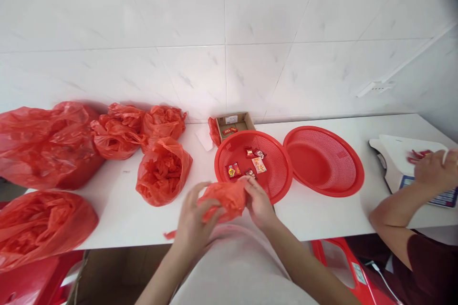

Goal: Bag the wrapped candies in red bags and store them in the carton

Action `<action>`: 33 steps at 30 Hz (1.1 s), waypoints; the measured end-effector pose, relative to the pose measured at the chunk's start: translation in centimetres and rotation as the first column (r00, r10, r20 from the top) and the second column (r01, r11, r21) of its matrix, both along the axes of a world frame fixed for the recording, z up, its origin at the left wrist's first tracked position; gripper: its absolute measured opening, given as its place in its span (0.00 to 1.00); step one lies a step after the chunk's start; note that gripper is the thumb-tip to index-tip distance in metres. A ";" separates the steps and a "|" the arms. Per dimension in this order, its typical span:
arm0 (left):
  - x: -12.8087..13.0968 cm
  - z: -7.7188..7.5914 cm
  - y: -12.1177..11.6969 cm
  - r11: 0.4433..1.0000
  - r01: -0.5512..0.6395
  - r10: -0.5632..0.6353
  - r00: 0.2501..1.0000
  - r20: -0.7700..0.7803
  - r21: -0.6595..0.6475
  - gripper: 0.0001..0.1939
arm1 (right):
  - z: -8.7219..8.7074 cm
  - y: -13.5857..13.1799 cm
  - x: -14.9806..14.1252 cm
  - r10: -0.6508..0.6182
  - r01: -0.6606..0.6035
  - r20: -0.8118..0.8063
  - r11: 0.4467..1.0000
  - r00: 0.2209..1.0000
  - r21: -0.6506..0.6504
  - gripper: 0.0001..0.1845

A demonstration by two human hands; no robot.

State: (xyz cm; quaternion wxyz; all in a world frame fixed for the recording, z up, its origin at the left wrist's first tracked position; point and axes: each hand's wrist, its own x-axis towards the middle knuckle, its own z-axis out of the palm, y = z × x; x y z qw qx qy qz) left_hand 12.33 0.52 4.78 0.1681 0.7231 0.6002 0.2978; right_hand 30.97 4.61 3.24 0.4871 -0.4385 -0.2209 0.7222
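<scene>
Both of my hands hold a small crumpled red plastic bag (224,200) at the table's near edge. My left hand (193,221) grips its left side with curled fingers. My right hand (259,202) pinches its right side, close to the near rim of a red mesh basket (279,186). Several small wrapped candies (246,162) lie inside that basket.
A second red mesh basket (324,159) sits to the right with nothing in it. A small cardboard box (234,124) stands behind. Several stuffed red plastic bags (162,171) fill the left of the white table (118,209). A co-worker's hand (432,169) rests on a white scale (397,157) at far right.
</scene>
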 end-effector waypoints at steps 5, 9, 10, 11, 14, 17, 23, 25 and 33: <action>-0.9 -2.7 0.2 0.981 -0.016 0.023 0.999 0.038 -0.195 0.12 | 0.4 -0.9 -1.4 0.242 -0.245 0.054 0.967 0.969 0.069 0.20; -5.1 -3.9 1.1 0.962 -0.239 0.228 0.970 -0.090 -0.132 0.15 | -0.3 0.7 0.0 0.278 -0.278 -0.014 0.960 0.960 -0.031 0.19; -5.9 -4.1 1.2 0.956 -0.265 0.246 0.958 -0.149 -0.128 0.18 | -0.6 1.3 0.4 0.229 -0.232 -0.046 0.971 0.972 -0.064 0.20; -6.6 -4.3 1.2 0.949 -0.285 0.253 0.945 -0.206 -0.138 0.21 | -0.9 1.8 0.7 0.172 -0.179 -0.075 0.979 0.982 -0.094 0.20; -7.9 -4.6 0.7 0.906 -0.350 0.274 0.914 -0.300 -0.238 0.34 | -1.9 3.0 1.3 -0.002 -0.009 -0.089 0.993 0.996 -0.122 0.20; -8.7 -4.5 -0.3 0.793 -0.413 0.347 0.910 -0.227 -0.448 0.31 | -3.1 2.9 1.6 -0.071 0.071 0.013 0.997 0.997 -0.036 0.19; -9.7 -3.0 -2.5 0.584 -0.217 0.710 0.603 0.363 -0.782 0.22 | -7.1 3.7 1.8 0.279 -0.470 0.698 0.878 0.659 0.094 0.16; -9.1 -2.5 -2.7 0.599 -0.168 0.747 0.469 0.471 -0.783 0.27 | -8.6 5.7 1.5 0.215 -0.621 0.927 0.783 0.308 0.024 0.21; -5.3 -2.7 -2.5 0.644 -0.227 0.700 0.559 0.443 -0.731 0.35 | -13.0 11.0 -0.2 0.181 -0.759 0.983 0.645 0.038 -0.090 0.31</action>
